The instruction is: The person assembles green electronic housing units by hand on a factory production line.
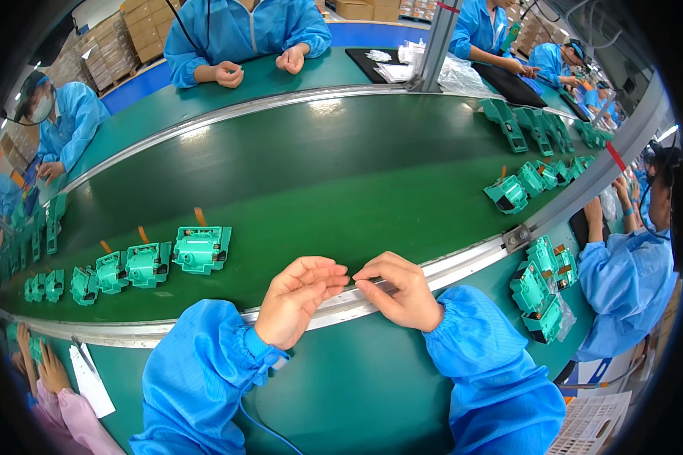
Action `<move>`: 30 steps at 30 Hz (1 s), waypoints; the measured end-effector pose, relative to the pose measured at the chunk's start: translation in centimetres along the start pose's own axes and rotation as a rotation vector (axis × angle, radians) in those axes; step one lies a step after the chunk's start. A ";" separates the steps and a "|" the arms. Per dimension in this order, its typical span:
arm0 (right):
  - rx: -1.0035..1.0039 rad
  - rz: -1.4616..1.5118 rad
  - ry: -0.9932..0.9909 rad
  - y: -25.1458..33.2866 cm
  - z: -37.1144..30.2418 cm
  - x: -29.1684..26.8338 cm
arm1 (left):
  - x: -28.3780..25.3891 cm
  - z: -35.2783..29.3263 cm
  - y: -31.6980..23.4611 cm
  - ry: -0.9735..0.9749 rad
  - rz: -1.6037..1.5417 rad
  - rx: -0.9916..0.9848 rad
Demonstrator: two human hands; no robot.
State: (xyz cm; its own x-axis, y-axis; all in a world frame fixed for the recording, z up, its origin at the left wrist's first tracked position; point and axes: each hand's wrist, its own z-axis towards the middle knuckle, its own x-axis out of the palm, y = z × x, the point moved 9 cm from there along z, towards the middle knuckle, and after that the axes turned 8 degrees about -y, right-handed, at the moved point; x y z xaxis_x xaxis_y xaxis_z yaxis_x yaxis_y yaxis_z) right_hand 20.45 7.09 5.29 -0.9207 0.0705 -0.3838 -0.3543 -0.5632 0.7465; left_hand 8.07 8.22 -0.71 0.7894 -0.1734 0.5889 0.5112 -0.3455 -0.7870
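Observation:
My left hand (300, 297) and my right hand (399, 291) meet fingertip to fingertip above the metal rail (463, 267) at the near edge of the green conveyor belt (319, 182). The fingers are curled and pinched together; whether something small sits between them cannot be made out. Both forearms wear blue sleeves. The nearest part on the belt is a green plastic assembly (202, 249) with an orange ribbon tab, to the left of my left hand.
A row of green assemblies (114, 271) runs left along the belt; more sit at the right (508, 194). A stack of them (540, 294) lies on the bench at my right. Other people in blue work across and beside me. White papers (91, 383) lie lower left.

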 end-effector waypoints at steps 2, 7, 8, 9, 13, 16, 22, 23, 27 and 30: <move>0.003 -0.013 0.025 0.0 0.0 0.3 | 0.0 0.0 -0.2 -0.004 -0.067 -0.002; 0.029 0.016 -0.020 0.1 0.0 0.0 | 0.2 -0.2 -1.9 -0.007 -0.097 0.146; 0.030 0.017 -0.020 0.1 0.0 0.0 | 0.3 -0.2 -2.0 -0.007 -0.096 0.146; 0.030 0.014 -0.016 0.0 0.0 0.0 | 0.4 -0.3 -2.6 -0.018 -0.052 0.211; 0.028 0.012 -0.009 0.1 0.1 0.1 | 0.0 -0.1 -3.5 -0.003 0.059 0.385; 0.022 0.012 -0.009 0.2 0.1 0.1 | 0.3 -0.4 -4.0 -0.006 0.026 0.397; 0.031 0.021 -0.005 0.1 0.0 0.1 | 0.7 -0.6 -5.0 -0.017 0.177 0.498; 0.031 0.021 -0.006 0.1 0.0 0.1 | 0.7 -0.6 -5.0 -0.016 0.177 0.498; 0.040 0.025 -0.006 0.1 -0.1 0.1 | 1.4 -0.8 -4.9 0.038 0.281 0.531; 0.046 0.026 -0.005 -0.2 0.1 0.1 | 1.5 -0.6 -4.9 0.065 0.295 0.534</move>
State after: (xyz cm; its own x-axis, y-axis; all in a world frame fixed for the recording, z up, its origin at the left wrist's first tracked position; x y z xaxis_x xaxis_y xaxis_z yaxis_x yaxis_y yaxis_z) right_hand 20.37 7.24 5.13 -0.9304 0.0606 -0.3616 -0.3377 -0.5261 0.7805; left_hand 6.58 9.09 4.12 0.9100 -0.2528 0.3287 0.3870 0.2326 -0.8923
